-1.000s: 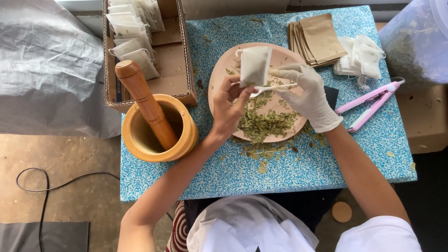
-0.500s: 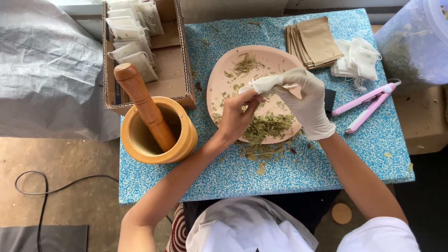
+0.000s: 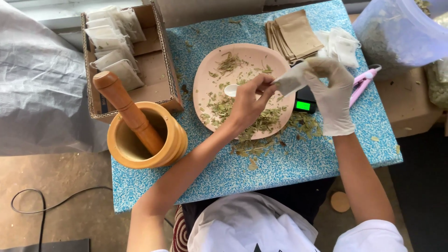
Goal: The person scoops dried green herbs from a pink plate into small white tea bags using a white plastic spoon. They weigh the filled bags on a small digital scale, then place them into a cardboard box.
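Observation:
My bare left hand (image 3: pixel 247 105) hovers over a pink plate (image 3: pixel 205 74) strewn with dried green leaves (image 3: pixel 224 105), its fingers pinching the edge of a small white tea bag (image 3: pixel 290 80). My right hand (image 3: pixel 332 91), in a white glove, grips the same bag from the right, above a small black scale (image 3: pixel 304 103) with a lit green display. A white spoon (image 3: pixel 231 89) lies on the plate just left of my left fingers. More loose leaves (image 3: pixel 275 142) lie on the blue speckled table (image 3: pixel 289 172) in front of the plate.
A wooden mortar (image 3: pixel 148 137) with a pestle (image 3: pixel 123 107) stands at front left. Behind it is a cardboard box (image 3: pixel 156 70) of filled bags. Brown paper pouches (image 3: pixel 294 32), empty white bags (image 3: pixel 343 44), a pink sealer tool (image 3: pixel 361 84) and a plastic bag of herbs (image 3: pixel 396 32) lie at right.
Both hands have carried the tea bag from above the plate's middle to the right, over the scale. The spoon, earlier in my right hand, now rests on the plate.

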